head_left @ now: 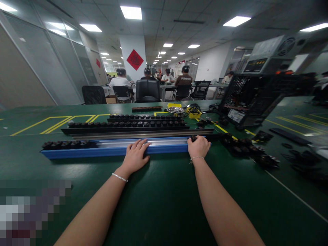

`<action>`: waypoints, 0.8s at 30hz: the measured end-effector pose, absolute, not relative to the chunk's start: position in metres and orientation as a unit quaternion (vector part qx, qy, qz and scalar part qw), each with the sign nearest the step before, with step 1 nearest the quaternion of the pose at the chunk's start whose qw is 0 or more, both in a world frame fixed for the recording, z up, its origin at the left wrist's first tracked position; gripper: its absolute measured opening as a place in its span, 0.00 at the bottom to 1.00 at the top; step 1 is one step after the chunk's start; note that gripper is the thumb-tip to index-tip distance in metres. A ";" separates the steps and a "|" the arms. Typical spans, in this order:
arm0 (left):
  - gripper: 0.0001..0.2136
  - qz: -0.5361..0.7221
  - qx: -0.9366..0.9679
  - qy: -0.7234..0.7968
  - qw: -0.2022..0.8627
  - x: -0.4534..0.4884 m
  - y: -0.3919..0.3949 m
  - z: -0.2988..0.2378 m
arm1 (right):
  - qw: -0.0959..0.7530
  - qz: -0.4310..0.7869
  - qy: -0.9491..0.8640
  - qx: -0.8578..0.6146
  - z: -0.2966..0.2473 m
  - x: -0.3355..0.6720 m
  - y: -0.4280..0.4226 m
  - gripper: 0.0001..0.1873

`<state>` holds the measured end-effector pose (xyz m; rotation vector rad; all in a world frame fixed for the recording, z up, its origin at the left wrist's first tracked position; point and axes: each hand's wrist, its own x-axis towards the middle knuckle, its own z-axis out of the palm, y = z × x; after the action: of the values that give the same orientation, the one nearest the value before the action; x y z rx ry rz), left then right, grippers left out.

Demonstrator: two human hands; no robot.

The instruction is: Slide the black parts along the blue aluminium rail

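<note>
A long blue channel [164, 149] with a pale metallic inside lies across the green table in front of me. Several round black parts [68, 145] sit in a row at its left end. My left hand [135, 155] rests over the channel's near wall near the middle, fingers spread, with nothing in it. At the channel's right end, my right hand [199, 147] is closed around a small black part [193, 138], mostly covered by the fingers. Behind the blue channel lie a bare dark rail [143, 133] and black rails filled with similar round black parts [143, 124].
Loose black parts [243, 145] lie to the right on the green table [164, 205]. An opened computer case [246, 99] stands at the back right. A metal dish [175, 110] and a yellow box with black cables [194, 112] sit behind the rails. People sit at desks beyond.
</note>
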<state>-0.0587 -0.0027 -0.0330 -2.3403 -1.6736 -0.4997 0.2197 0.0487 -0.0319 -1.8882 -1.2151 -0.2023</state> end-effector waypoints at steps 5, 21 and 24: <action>0.27 -0.169 -0.797 -0.569 0.110 -0.059 -0.003 -0.032 | 0.432 -0.079 -0.475 -0.763 -0.032 0.224 0.049 0.15; 0.27 -0.167 -0.795 -0.574 0.104 -0.058 -0.003 -0.032 | 0.438 -0.081 -0.451 -0.774 -0.033 0.236 0.052 0.16; 0.27 -0.167 -0.794 -0.575 0.101 -0.058 -0.003 -0.032 | 0.439 -0.079 -0.451 -0.773 -0.033 0.237 0.052 0.16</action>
<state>-0.0579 -0.0033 -0.0321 -2.3466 -1.6994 -0.4940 0.2375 0.0516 -0.0330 -1.9209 -1.1219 -0.1971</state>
